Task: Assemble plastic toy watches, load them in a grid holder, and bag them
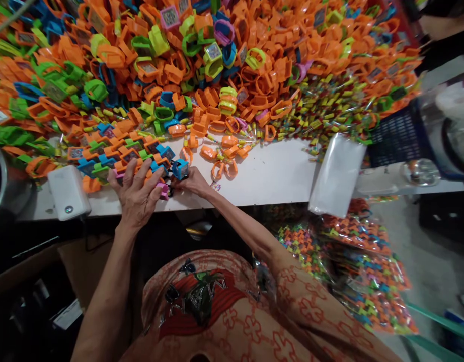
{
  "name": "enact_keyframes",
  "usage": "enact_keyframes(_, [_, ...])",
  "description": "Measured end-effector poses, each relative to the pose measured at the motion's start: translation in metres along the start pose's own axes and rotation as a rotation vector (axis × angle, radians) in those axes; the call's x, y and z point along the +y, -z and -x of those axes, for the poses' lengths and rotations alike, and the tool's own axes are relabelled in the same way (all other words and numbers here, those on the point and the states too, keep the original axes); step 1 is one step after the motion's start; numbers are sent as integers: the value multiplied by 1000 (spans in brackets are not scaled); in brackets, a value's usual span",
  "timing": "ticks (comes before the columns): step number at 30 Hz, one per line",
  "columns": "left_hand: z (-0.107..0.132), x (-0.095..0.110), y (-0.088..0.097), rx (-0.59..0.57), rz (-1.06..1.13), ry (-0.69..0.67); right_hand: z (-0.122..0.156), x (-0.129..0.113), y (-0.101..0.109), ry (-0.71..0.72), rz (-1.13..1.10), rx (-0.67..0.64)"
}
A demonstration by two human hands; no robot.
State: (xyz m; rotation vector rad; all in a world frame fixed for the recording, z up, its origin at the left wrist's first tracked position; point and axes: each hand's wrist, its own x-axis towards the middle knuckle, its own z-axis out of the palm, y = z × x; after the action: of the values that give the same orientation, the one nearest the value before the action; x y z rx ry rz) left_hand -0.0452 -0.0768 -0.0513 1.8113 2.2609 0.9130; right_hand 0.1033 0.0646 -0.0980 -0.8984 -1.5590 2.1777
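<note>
My left hand (138, 193) lies with spread fingers over the near right end of neat rows of plastic toy watches (121, 153) in orange, blue and green. A pink toy watch (163, 191) shows by its fingertips. At the right end of these rows, my right hand (194, 182) is closed around a blue toy watch (180, 169); its fingertips are partly hidden. Just beyond it, several loose orange toy watches (228, 151) lie on the white tabletop (275, 173).
A large heap of toy watches (262, 60) covers the back. Small yellow-capped tubes (326, 103) are piled at right, near transparent plastic bags (337, 173) and a dark blue basket (392, 138). A white power bank (69, 192) sits at left. Filled bags (368, 271) are stacked below the table.
</note>
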Motion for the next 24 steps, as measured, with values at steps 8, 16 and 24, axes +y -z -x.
enact_keyframes(8, [0,5,2,-35,-61,-60,5,-1,1,229,743,-83])
enact_keyframes(16, [6,0,-7,58,-105,-91,25,-19,-22,249,1095,-199])
enact_keyframes(24, [36,-7,2,94,-158,-204,47,-5,-49,246,1171,-252])
